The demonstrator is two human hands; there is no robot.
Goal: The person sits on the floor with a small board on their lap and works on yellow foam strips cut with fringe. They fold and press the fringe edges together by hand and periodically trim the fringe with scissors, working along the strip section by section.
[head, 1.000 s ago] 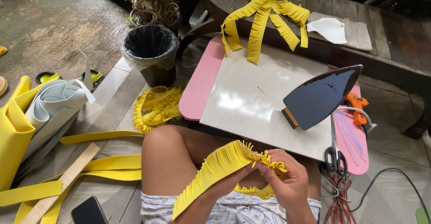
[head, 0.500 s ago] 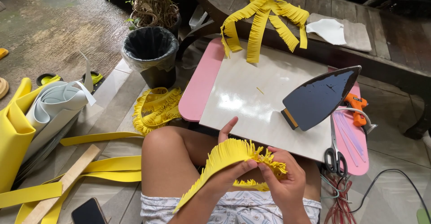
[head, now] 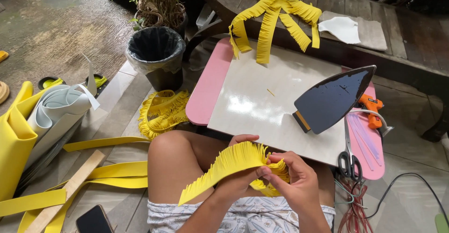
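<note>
A: Where is the fringed yellow strip?

B: Just in front of the white board, over the person's lap. The left hand has its fingers closed on the strip's uncut edge, and the long tail trails down to the left. The right hand has its fingers curled tight around the wound end, pinching the coil.

A: What could go wrong, in your view?

B: I'd judge the coil could spring loose if either pinch slackens, since foam of this sort wants to unroll. The iron stands on the board's right part with its soleplate facing up; if it is hot, a drifting fringe or a wrist could touch it. The scissors lie at the board's right edge, close to the right forearm.

A: Any containers?

B: A black bin stands left of the board, beyond its far corner, lined with a dark bag; I cannot tell what lies inside. Between it and the board, a loose pile of yellow fringe sits on the floor.
</note>
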